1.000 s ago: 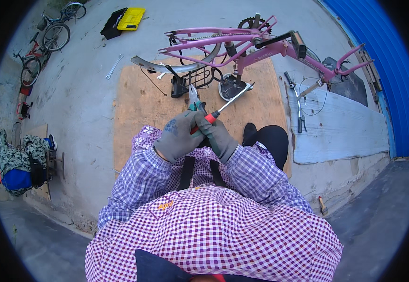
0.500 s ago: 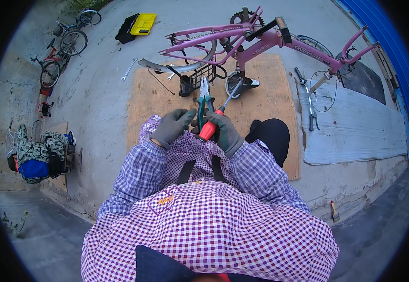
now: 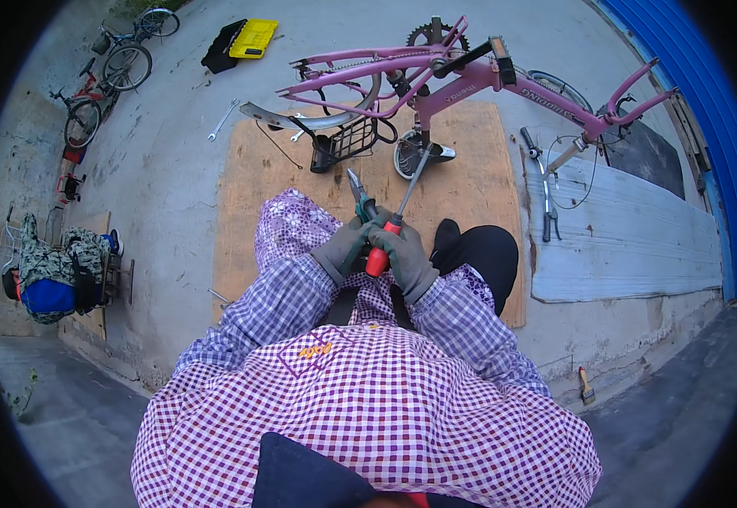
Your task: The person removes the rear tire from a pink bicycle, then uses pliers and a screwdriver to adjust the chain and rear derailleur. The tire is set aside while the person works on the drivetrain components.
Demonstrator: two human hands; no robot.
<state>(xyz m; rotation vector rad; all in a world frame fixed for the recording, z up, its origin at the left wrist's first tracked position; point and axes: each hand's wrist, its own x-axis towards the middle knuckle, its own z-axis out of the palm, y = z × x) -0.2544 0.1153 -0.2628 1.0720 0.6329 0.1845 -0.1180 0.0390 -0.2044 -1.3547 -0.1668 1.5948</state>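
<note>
Both my hands, in grey-green gloves, meet in front of my checked apron. My left hand is closed around the handles of the pliers, whose jaws point up and to the left. My right hand is wrapped round the red-handled screwdriver, its shaft slanting away toward the saddle. The fingers overlap, so part of the pliers' handles is hidden. Beyond them a pink bicycle frame stands upside down, its saddle resting on a wooden board.
A black basket and a curved mudguard lie by the frame. One spanner is on the concrete, left of the board. Farther off is a black-and-yellow toolbox. A person in camouflage sits at left; a brush lies at right.
My left hand has moved right against my right hand and closed on the pliers. The pliers have come lower and tilted left. The view has shifted slightly.
</note>
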